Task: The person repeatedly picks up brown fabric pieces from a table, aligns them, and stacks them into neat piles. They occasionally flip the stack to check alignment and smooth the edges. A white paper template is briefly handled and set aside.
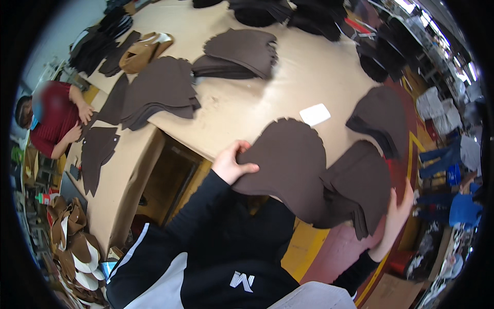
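Observation:
My left hand (232, 164) grips the left edge of a dark brown cut fabric piece (288, 159), thumb on top and fingers underneath. The piece has a rounded, notched far edge and hangs partly over the table's near edge. Just right of it, a fanned stack of similar brown pieces (363, 180) overhangs the same edge. Beside that stack's right side is my right hand (399, 208), its fingers stretched out and its thumb near the fabric; I cannot tell whether it touches. Another brown stack (381, 116) lies farther back on the right.
A white card (315, 114) lies on the paper-covered table (231, 110). More brown stacks (159, 90) and a tan piece (144, 51) are at the left; black pieces (314, 18) line the far side. A co-worker (56, 116) handles brown pieces at the left table.

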{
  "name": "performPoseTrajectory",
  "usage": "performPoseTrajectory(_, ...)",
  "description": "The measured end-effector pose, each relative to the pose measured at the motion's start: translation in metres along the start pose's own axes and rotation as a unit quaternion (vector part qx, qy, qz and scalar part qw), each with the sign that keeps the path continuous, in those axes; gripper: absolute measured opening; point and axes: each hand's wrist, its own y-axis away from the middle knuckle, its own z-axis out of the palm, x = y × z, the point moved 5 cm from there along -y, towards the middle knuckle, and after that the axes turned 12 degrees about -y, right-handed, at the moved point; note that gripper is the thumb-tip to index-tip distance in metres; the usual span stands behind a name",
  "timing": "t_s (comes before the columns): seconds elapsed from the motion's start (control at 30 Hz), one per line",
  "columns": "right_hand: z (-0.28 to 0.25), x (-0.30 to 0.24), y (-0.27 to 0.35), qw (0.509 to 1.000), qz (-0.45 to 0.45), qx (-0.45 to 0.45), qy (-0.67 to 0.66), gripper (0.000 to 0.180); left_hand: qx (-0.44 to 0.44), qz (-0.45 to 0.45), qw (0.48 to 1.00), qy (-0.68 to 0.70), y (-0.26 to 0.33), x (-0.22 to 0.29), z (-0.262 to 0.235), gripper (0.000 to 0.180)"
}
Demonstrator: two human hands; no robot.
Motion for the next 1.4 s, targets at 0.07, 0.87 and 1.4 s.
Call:
performPoseTrajectory(0.07, 0.026, -0.037, -0.001, 0.974, -0.004, -0.09, -0.21, 0.042, 0.02, -0.004, 1.0, 0.019, -0.003, 0.001, -0.002, 0.05)
performPoseTrajectory(0.87, 0.136, -0.192, 0.037, 0.768, -0.279, -0.478, -0.323, 0.052, 0.229, 0.019, 0.973, 0.025, -0.012, -0.037, -0.137, 0.032)
performPoseTrajectory(1.4, 0.176, -0.199, 0.106, 0.729, -0.444, -0.489, -0.178, 0.087, 0.042, 0.041, 0.984, -0.17, 0.039, 0.025, -0.022, 0.048)
